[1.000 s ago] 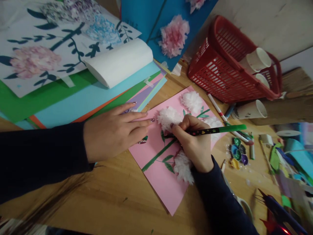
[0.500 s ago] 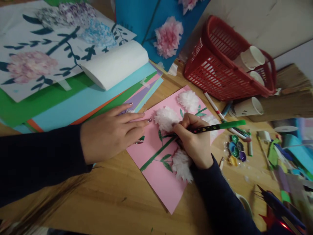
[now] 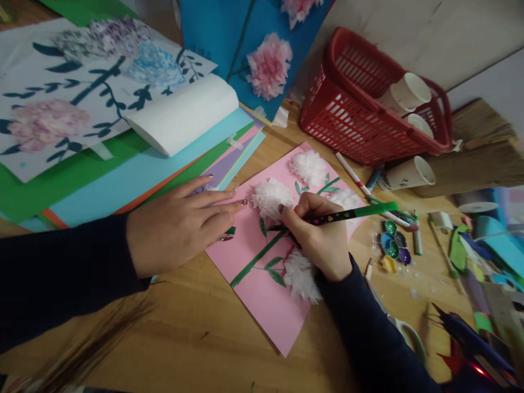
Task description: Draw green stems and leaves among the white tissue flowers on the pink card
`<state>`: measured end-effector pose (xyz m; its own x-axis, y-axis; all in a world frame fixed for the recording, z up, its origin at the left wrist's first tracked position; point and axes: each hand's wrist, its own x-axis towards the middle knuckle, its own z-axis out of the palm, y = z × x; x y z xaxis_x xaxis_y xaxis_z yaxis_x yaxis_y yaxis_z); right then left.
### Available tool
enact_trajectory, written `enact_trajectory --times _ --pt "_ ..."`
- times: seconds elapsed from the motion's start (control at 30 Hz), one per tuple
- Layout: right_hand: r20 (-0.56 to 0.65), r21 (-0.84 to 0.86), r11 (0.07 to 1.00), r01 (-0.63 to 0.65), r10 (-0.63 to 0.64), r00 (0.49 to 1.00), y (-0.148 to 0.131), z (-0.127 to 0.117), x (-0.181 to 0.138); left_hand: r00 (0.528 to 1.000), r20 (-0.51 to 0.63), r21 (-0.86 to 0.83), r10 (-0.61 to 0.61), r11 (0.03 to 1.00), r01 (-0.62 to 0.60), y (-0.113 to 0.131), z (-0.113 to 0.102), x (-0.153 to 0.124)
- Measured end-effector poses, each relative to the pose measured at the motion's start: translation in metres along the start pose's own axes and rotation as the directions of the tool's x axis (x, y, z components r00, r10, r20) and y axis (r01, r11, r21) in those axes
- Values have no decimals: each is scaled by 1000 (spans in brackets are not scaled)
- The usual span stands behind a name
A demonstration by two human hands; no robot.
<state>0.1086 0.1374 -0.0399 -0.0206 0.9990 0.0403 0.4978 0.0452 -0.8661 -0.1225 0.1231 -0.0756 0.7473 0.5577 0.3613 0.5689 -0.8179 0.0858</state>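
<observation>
My right hand (image 3: 321,234) grips a green marker (image 3: 352,213) with a black patterned barrel. Its tip end points at the green stem drawn on a pink sheet of paper (image 3: 274,322); the hand partly hides the tip. White tissue-paper flowers (image 3: 272,197) are on the sheet, with green leaves (image 3: 275,263) around them. My left hand (image 3: 180,229) lies with its fingers stretched out, fingertips over the sheet's left edge. A small green piece (image 3: 231,230) shows by the left thumb; I cannot tell what it is.
Coloured paper sheets (image 3: 94,185) and a floral picture (image 3: 24,60) lie at the left. A red basket (image 3: 347,109) with paper cups stands behind. A paint palette (image 3: 392,248), scissors (image 3: 409,333) and a glue gun (image 3: 466,333) lie to the right.
The whole view has shifted slightly, so most things sit a little further left. Both hands keep nearly the same pose, and the marker stays at the stem.
</observation>
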Motion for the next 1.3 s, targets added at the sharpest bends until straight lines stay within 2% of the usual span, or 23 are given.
enact_trajectory --times 0.37,0.73,0.97,1.3 --pt "13 -17 1000 18 -17 1000 4 0 1 999 -32 25 11 1000 -10 1 1 2" --pt "-41 -55 998 13 -15 999 9 -7 4 997 -4 74 71 995 -70 -2 -6 4" --pt "-91 -36 998 45 -48 995 13 -9 5 998 -2 64 56 996 -56 -2 -4 3" --pt "-44 -67 997 29 -32 999 8 -6 4 998 34 90 50 995 -53 -1 -7 3"
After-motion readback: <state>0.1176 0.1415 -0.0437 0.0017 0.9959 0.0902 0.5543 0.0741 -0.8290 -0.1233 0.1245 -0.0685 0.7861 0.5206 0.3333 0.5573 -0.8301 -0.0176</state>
